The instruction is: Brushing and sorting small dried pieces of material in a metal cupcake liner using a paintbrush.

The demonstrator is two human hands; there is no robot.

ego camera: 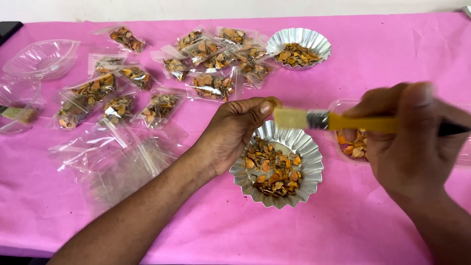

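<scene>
Left forearm enters from the near-left corner, running diagonally toward centre. Left hand [233,133] rests palm down, wrist slightly bent, fingers curled, thumb and forefinger pinched together at the far-right tip. Right forearm enters from the near-right corner. Right hand [409,135] is raised, back toward the camera, fingers closed in a grip, thumb on top; outline slightly blurred. The two hands sit near each other, not touching.

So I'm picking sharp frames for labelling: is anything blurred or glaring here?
Head view: the right hand and its yellow-handled brush are smeared by motion blur; the left hand, the foil cup of orange chips and the filled bags are sharp; lighting is even, with soft shadows and faint glints on the empty clear bags.
</scene>
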